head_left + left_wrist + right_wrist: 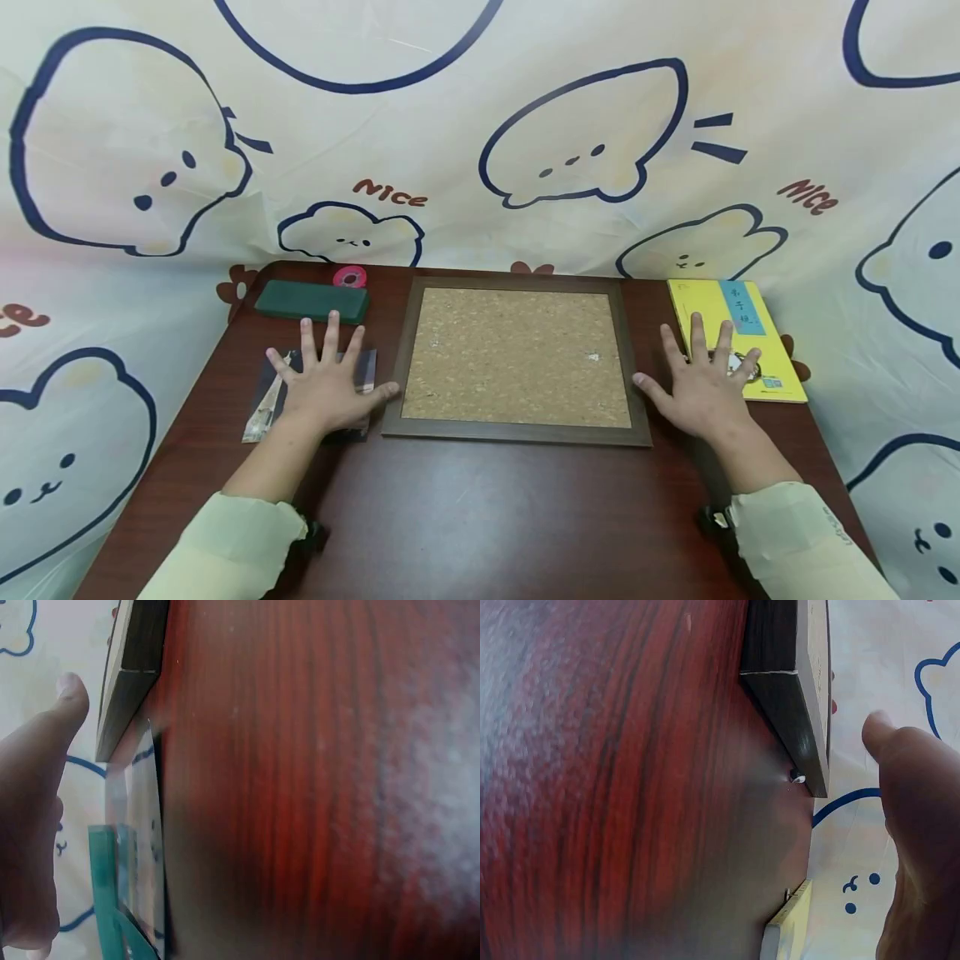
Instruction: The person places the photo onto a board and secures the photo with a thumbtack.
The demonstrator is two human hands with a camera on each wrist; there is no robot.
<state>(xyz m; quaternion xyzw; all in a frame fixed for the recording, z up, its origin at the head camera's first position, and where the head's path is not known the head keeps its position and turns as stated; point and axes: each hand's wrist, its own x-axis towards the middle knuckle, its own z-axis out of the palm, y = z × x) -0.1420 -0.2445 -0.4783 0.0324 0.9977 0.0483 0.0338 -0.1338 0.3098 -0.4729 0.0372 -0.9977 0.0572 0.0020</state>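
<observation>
A cork board (517,358) in a dark brown frame lies flat on the table between the two hands. My left hand (326,387), fingers spread and straight, is over a dark photo card (266,408); its thumb reaches to the left side of the frame. In the left wrist view the card (139,795) shows glossy beside the frame's corner. My right hand (705,392) is spread over the lower left part of a yellow book (780,367) with a blue label, its thumb close to the frame's right side. Neither hand holds anything.
Behind the left hand lie a dark green case (311,302) and a pink tape roll (349,277). In the right wrist view a small dark and white object (797,776) sits by the frame. A patterned cloth (450,150) hangs behind the brown table (480,517).
</observation>
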